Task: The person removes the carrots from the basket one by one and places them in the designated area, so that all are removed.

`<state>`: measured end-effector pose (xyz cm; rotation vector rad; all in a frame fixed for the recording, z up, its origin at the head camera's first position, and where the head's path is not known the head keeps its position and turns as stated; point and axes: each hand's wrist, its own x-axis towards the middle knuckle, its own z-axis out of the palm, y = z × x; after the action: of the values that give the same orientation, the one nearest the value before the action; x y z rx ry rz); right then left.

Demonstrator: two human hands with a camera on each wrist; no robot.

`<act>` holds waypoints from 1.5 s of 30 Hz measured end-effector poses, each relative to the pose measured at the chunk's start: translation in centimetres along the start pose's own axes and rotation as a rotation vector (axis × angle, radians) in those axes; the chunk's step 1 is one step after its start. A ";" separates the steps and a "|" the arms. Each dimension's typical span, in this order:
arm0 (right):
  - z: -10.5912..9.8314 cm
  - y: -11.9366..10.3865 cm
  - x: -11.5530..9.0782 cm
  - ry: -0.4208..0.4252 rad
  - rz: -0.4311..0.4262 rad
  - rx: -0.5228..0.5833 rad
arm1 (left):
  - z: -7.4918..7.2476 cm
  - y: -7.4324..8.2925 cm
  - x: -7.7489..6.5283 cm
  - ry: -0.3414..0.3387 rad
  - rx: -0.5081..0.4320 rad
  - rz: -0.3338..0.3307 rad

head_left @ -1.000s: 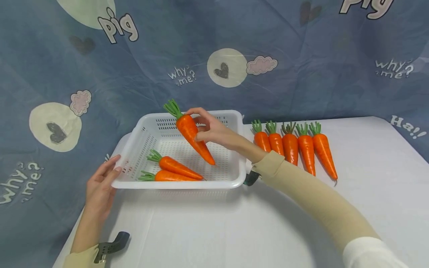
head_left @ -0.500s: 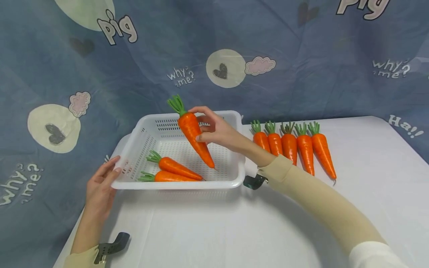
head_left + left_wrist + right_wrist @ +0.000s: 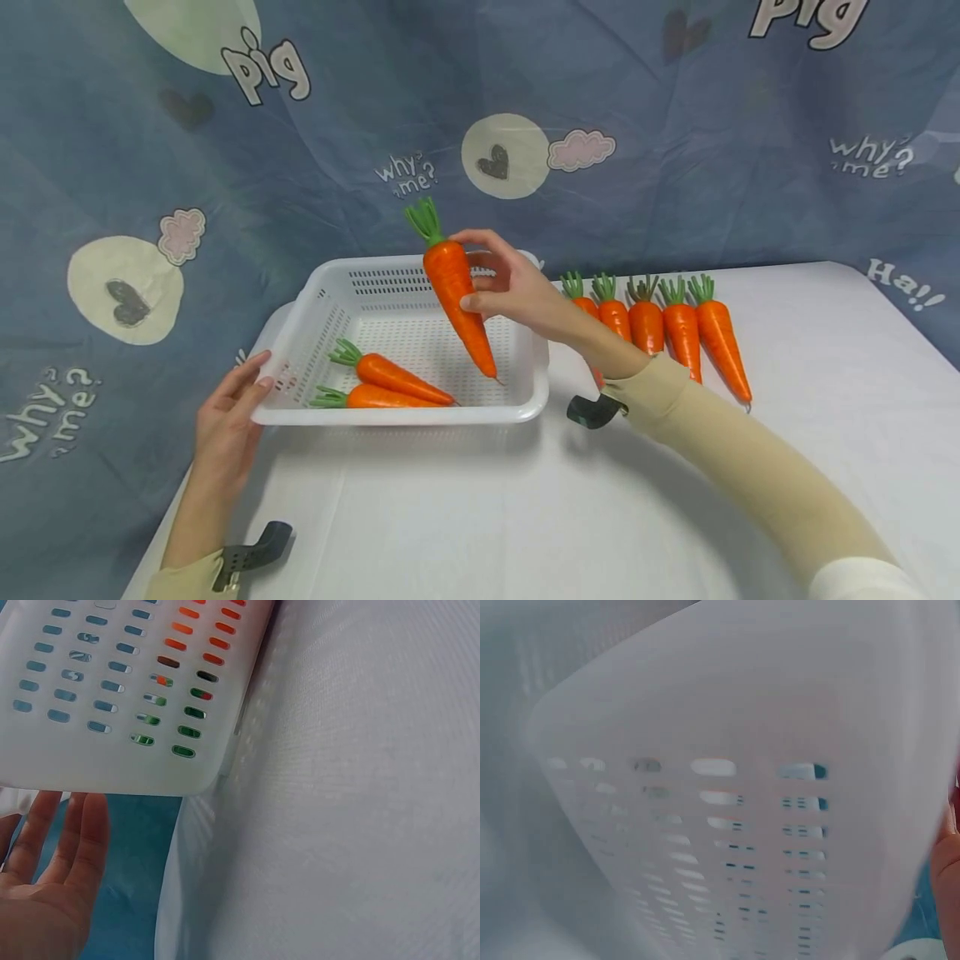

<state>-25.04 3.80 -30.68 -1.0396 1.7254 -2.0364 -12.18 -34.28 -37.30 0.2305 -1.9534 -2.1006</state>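
My right hand (image 3: 517,287) holds an orange carrot (image 3: 459,302) with green stalks, between thumb and fingers. The carrot hangs tilted above the right part of a white plastic basket (image 3: 390,416), its thin tip pointing down and right. Two more carrots (image 3: 401,379) lie in the basket near its front wall. At the basket's left end, my left hand (image 3: 228,417) holds the rim, with thumb and index finger over it. In the left wrist view several fingers (image 3: 79,847) reach up to the slotted basket (image 3: 112,761). The right wrist view shows mostly basket wall (image 3: 870,825).
A row of several carrots (image 3: 720,342) lies on the white table (image 3: 420,517) right of the basket, partly behind my right forearm. Behind the table hangs a blue printed cloth (image 3: 337,167). Each wrist wears a dark strap with a camera (image 3: 258,546).
My right hand has moved right and slightly up with the carrot, which now hangs a little more upright. The left hand, the basket and the two carrots inside have stayed in place.
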 end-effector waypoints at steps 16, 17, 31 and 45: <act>-0.9 -1.7 -2.7 0.000 -0.025 -0.095 | 0.2 0.1 0.0 0.003 0.004 -0.010; -0.9 -1.8 -2.9 0.004 -0.026 -0.098 | 0.2 0.1 0.0 0.001 0.004 -0.009; -2.1 -2.7 -5.5 0.089 0.000 -0.222 | 0.1 0.1 0.0 -0.009 -0.006 -0.010; -4.1 -3.0 -8.2 0.137 0.080 -0.285 | 0.2 0.1 -0.2 -0.002 0.019 -0.019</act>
<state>-21.31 12.72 -30.78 -0.9092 2.1400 -1.8895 -12.03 -34.07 -37.18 0.2516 -1.9802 -2.0957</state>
